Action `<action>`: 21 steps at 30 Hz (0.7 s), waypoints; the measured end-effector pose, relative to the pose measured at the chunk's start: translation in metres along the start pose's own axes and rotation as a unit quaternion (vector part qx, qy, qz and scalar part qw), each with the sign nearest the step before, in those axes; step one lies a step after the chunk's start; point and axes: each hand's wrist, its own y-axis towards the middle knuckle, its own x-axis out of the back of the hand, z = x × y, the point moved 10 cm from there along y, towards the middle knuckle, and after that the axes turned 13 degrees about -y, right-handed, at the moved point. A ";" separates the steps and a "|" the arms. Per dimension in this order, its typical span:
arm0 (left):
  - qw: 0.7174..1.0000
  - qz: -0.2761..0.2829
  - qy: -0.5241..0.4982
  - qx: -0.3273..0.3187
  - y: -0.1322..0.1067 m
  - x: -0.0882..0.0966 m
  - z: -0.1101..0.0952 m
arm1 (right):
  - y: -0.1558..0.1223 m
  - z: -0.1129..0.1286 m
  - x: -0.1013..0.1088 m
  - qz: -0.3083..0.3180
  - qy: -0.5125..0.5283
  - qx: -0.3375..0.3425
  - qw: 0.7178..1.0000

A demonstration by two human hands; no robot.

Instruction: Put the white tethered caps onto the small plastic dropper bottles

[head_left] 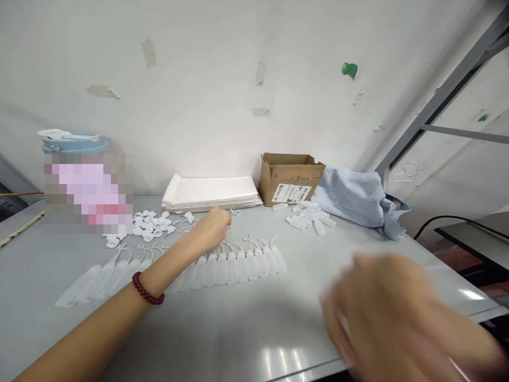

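My left hand point(210, 225) reaches far across the grey table point(246, 323), fingers curled shut at small white looped parts point(186, 220) in front of a stack of white sheets point(210, 192); what it pinches is hidden. A dark red bead bracelet point(147, 289) circles that wrist. My forearm lies over a row of several translucent white tags with loops point(238, 262). My right hand point(382, 313) is near the table's front right edge, smeared by motion, its fingers unreadable.
A pile of small white caps point(149, 223) lies left of my left hand. An open cardboard box point(289, 178), loose white tags point(310, 216) and light blue cloth point(358, 197) sit at the back right. A blue-lidded container point(73, 142) stands far left.
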 end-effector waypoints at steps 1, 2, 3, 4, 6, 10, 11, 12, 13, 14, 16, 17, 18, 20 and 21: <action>1.000 -0.007 -0.007 -0.001 0.000 0.003 -0.001 | 0.010 0.006 -0.039 0.046 0.104 -0.045 0.992; 1.000 -0.015 -0.015 -0.002 0.000 0.006 -0.004 | 0.016 0.017 -0.086 0.123 0.249 -0.100 0.955; 0.999 -0.025 -0.023 -0.003 -0.001 0.011 -0.006 | 0.016 0.038 -0.133 0.213 0.396 -0.147 0.881; 0.999 -0.038 -0.033 -0.002 -0.001 0.016 -0.009 | 0.012 0.067 -0.170 0.294 0.507 -0.172 0.792; 0.996 -0.070 -0.056 0.006 -0.003 0.031 -0.015 | 0.004 0.115 -0.210 0.387 0.584 -0.180 0.691; 0.980 -0.155 -0.117 0.043 -0.013 0.068 -0.019 | -0.002 0.159 -0.217 0.412 0.606 -0.141 0.666; 0.974 -0.175 -0.136 0.057 -0.018 0.077 -0.018 | -0.003 0.163 -0.215 0.413 0.607 -0.132 0.666; 0.966 -0.191 -0.156 0.072 -0.024 0.083 -0.015 | -0.003 0.166 -0.213 0.412 0.607 -0.126 0.668; 0.959 -0.202 -0.178 0.087 -0.030 0.088 -0.012 | -0.002 0.167 -0.212 0.410 0.607 -0.123 0.670; 0.952 -0.208 -0.202 0.101 -0.036 0.090 -0.009 | -0.001 0.168 -0.212 0.407 0.606 -0.123 0.672; 0.938 -0.205 -0.251 0.126 -0.047 0.088 -0.002 | 0.002 0.166 -0.212 0.398 0.606 -0.130 0.676; 0.931 -0.200 -0.273 0.135 -0.052 0.085 0.001 | 0.003 0.163 -0.212 0.393 0.606 -0.138 0.677; 0.926 -0.195 -0.290 0.143 -0.057 0.082 0.003 | 0.004 0.159 -0.212 0.388 0.606 -0.150 0.678; 0.912 -0.183 -0.331 0.160 -0.066 0.072 0.007 | 0.007 0.146 -0.208 0.377 0.605 -0.189 0.676; 0.900 -0.171 -0.361 0.172 -0.069 0.065 0.009 | 0.008 0.138 -0.204 0.370 0.604 -0.213 0.673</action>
